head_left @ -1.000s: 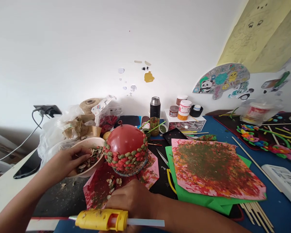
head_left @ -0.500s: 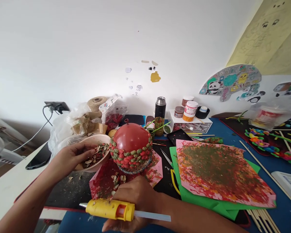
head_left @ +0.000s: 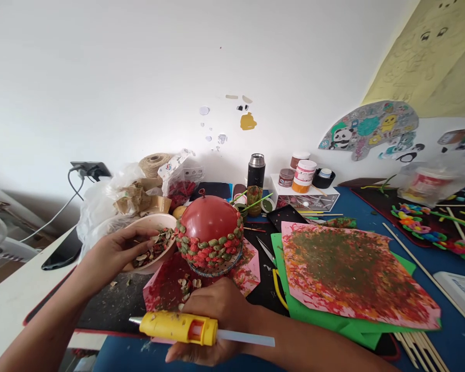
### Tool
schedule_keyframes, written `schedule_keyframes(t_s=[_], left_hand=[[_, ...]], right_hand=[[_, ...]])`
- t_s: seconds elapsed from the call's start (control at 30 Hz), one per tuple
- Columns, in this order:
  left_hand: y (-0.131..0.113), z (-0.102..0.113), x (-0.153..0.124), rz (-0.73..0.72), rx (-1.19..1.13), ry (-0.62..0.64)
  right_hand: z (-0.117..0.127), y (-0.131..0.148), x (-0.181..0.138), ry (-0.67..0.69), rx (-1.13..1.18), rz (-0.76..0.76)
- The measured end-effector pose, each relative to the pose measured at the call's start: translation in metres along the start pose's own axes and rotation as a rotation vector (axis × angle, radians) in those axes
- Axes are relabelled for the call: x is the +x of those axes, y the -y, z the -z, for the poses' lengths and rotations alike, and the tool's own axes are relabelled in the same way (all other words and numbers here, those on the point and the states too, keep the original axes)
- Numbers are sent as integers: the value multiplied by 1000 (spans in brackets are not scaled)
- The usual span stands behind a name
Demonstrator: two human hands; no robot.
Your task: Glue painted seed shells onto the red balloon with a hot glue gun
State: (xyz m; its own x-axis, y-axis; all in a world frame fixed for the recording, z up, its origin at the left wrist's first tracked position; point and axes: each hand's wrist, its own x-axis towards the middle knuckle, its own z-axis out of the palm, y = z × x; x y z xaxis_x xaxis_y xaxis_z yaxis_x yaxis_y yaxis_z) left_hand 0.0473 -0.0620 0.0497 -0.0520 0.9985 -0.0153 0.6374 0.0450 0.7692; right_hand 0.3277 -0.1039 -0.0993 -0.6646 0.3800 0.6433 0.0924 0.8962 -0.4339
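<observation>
Glue gun [head_left: 170, 325] shifted slightly farther since earlier frame, grasped by right hand [head_left: 219, 305]. Left hand [head_left: 110, 253] in bowl [head_left: 155, 222] of shells [head_left: 151, 251], left of balloon [head_left: 209, 217]; fingers' [head_left: 135, 252] hold can't tell. Step: probably shell picking; next calls for single-shell pinch.

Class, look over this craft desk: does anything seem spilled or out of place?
Yes: several shells lie loose on the pink paper in front of the balloon, outside the bowl holding many more; they may have spilled.
</observation>
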Motion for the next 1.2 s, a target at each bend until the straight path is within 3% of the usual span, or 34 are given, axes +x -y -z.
schedule_keyframes(t_s=[0.1,0.33,0.5,0.63,0.87,1.03,1.2], left_hand=[[-6,-4,-9,-2,-54,-1],[-23,-19,-41,-6,-163,-19],[-30,-43,-66,17,-275,-40],[-34,-62,-76,75,-427,32],[-47,-77,-83,91,-619,60],[-66,-89,-96,113,-824,10],[-62,-102,-84,52,-870,-5]], right_hand=[[2,-2,-3,-59,26,-16],[26,8,6,-344,80,-69],[52,21,18,-651,167,-10],[65,30,19,-595,241,-232],[74,35,22,-536,394,-385],[82,38,24,-538,434,-368],[79,35,25,-603,447,-329]])
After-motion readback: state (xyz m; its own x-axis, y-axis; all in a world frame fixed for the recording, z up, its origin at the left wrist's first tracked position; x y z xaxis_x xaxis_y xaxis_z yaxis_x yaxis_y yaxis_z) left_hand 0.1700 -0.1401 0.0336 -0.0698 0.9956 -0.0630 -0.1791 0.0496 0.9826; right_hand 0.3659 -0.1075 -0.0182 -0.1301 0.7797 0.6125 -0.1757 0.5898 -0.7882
